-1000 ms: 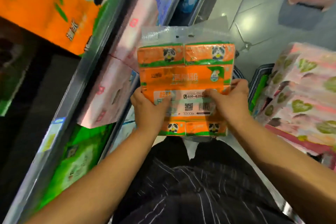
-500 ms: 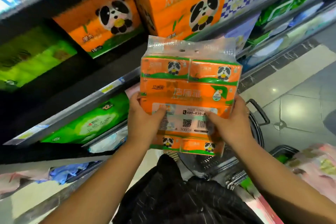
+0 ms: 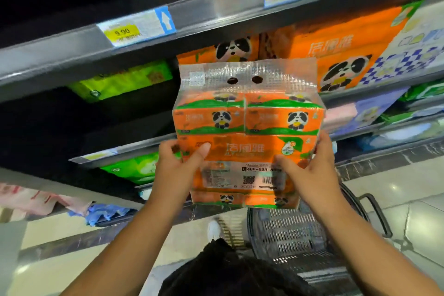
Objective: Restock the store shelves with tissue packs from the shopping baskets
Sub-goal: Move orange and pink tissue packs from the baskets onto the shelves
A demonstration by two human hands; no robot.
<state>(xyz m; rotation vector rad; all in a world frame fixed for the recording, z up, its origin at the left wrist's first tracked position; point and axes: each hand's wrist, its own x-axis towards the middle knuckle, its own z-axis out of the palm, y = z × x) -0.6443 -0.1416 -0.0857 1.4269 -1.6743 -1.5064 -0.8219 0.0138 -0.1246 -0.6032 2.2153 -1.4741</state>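
Vs 1 s ago, pack (image 3: 247,137) is raised higher, above basket (image 3: 300,235), now level w/ shelf (image 3: 115,151) w/ matching orange stock (image 3: 336,55). L hand (image 3: 177,170) & R hand (image 3: 310,170) grip its sides, thumbs on front. Prob. ready to slot in.

Dim, dark upper-left; floor glare (edges blurred, bowed).

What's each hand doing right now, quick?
Left hand: grips the orange tissue pack at its left side.
Right hand: grips the same pack at its right side.
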